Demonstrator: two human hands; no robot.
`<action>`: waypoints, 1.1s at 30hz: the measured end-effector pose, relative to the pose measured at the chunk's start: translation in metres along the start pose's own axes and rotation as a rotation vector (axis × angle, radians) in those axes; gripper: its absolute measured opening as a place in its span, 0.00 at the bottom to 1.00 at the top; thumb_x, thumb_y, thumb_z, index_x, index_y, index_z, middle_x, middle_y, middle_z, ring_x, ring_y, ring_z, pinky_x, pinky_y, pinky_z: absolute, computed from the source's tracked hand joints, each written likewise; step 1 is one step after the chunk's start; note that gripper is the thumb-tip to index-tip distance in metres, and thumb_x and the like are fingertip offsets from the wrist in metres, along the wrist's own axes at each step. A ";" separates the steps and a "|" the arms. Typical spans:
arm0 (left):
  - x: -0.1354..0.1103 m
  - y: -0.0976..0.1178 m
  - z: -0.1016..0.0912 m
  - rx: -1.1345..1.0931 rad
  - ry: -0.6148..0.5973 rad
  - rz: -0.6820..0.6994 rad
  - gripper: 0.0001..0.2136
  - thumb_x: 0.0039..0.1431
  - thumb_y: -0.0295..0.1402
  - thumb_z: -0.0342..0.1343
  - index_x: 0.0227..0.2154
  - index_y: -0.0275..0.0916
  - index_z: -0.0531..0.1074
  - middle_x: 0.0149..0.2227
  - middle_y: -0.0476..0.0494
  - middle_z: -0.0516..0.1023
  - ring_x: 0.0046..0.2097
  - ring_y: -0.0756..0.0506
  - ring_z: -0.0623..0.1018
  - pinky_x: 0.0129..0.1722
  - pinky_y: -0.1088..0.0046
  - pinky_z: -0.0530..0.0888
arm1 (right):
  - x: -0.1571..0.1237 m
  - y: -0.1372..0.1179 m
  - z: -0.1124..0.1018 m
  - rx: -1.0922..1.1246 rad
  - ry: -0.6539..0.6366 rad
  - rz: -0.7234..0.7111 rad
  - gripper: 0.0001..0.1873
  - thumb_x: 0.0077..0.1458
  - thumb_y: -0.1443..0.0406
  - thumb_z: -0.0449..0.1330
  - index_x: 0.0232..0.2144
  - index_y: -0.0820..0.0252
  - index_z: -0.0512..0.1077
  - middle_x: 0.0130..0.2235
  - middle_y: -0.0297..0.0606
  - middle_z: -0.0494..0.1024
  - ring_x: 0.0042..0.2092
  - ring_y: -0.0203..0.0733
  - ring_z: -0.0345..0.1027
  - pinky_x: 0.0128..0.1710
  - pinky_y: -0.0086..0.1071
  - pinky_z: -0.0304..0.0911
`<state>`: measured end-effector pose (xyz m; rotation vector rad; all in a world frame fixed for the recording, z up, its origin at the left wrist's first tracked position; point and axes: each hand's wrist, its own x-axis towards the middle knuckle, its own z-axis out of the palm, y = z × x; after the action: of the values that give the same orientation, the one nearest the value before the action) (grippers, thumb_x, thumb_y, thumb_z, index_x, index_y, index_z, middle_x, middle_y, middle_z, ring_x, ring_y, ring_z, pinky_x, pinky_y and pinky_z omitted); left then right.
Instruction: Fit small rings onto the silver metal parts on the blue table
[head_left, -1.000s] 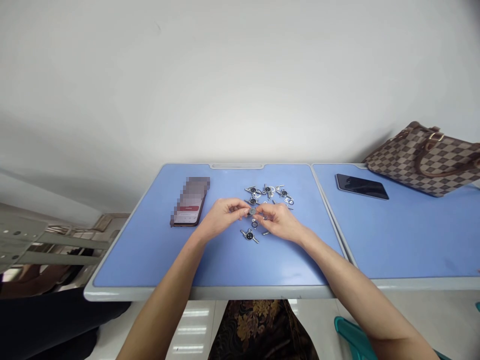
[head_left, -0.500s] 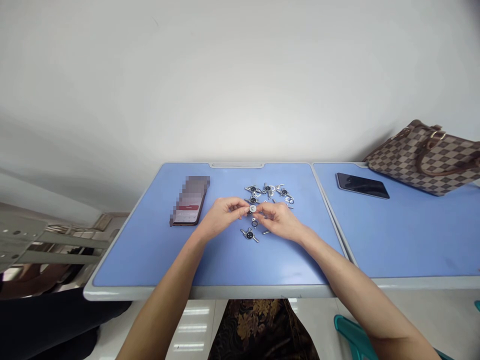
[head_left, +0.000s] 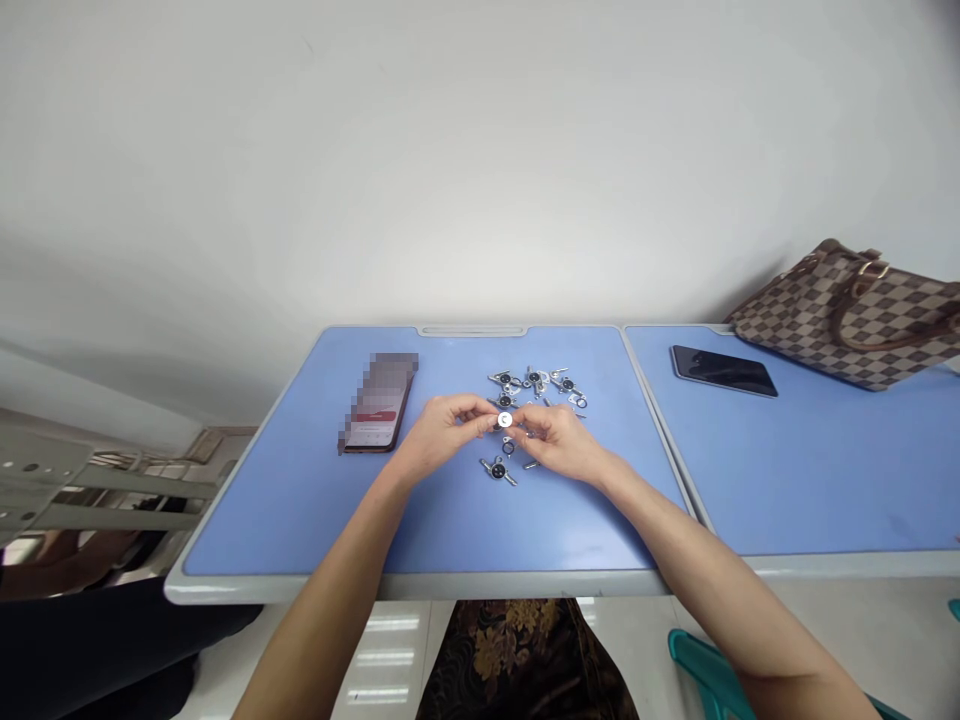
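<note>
Between my left hand (head_left: 446, 432) and my right hand (head_left: 562, 443) is a small round disc with a white face (head_left: 505, 420), held up at the fingertips of both hands. Its lower edge is partly hidden by my fingers. Scattered on the blue table (head_left: 300, 520) under and beyond my hands lie several small metal fittings with dark round centres (head_left: 535, 390). One of these fittings (head_left: 498, 470) lies apart, just below my hands.
A phone with a blurred screen (head_left: 377, 403) lies left of my hands. A second blue table (head_left: 817, 480) adjoins on the right, holding a black phone (head_left: 723, 371) and a checkered brown handbag (head_left: 847, 320). A teal chair back (head_left: 697, 655) stands below right.
The disc has turned in my fingertips, and its white face now shows toward me. My hands have stayed in nearly the same place.
</note>
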<state>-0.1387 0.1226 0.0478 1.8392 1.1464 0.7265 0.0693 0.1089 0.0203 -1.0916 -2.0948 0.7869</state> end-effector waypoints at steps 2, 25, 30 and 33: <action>0.000 0.001 0.000 0.002 0.002 0.004 0.10 0.58 0.39 0.57 0.32 0.37 0.78 0.29 0.48 0.78 0.33 0.49 0.75 0.34 0.76 0.70 | 0.000 0.001 0.000 0.001 0.003 -0.005 0.08 0.59 0.64 0.57 0.37 0.59 0.76 0.26 0.32 0.74 0.24 0.31 0.59 0.28 0.26 0.54; 0.000 -0.001 -0.001 0.017 0.012 0.015 0.10 0.56 0.39 0.58 0.32 0.38 0.78 0.32 0.47 0.80 0.36 0.48 0.77 0.37 0.73 0.72 | 0.000 -0.002 -0.001 -0.029 -0.010 -0.002 0.04 0.57 0.67 0.58 0.32 0.59 0.74 0.22 0.28 0.69 0.22 0.30 0.56 0.28 0.26 0.52; -0.001 0.000 -0.006 0.025 -0.022 0.000 0.09 0.55 0.38 0.58 0.33 0.39 0.78 0.33 0.47 0.80 0.37 0.47 0.77 0.38 0.73 0.72 | 0.000 -0.001 -0.004 -0.034 -0.037 0.013 0.14 0.50 0.76 0.56 0.36 0.58 0.74 0.20 0.24 0.66 0.21 0.29 0.54 0.28 0.26 0.52; -0.002 -0.001 -0.009 0.043 -0.074 -0.031 0.08 0.55 0.37 0.58 0.32 0.39 0.77 0.33 0.48 0.80 0.36 0.48 0.77 0.38 0.73 0.72 | 0.001 0.001 -0.006 -0.030 -0.002 0.036 0.15 0.49 0.76 0.55 0.36 0.58 0.74 0.19 0.23 0.64 0.21 0.30 0.54 0.27 0.25 0.51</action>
<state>-0.1469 0.1242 0.0516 1.8646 1.1486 0.6156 0.0741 0.1119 0.0239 -1.1474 -2.0998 0.7764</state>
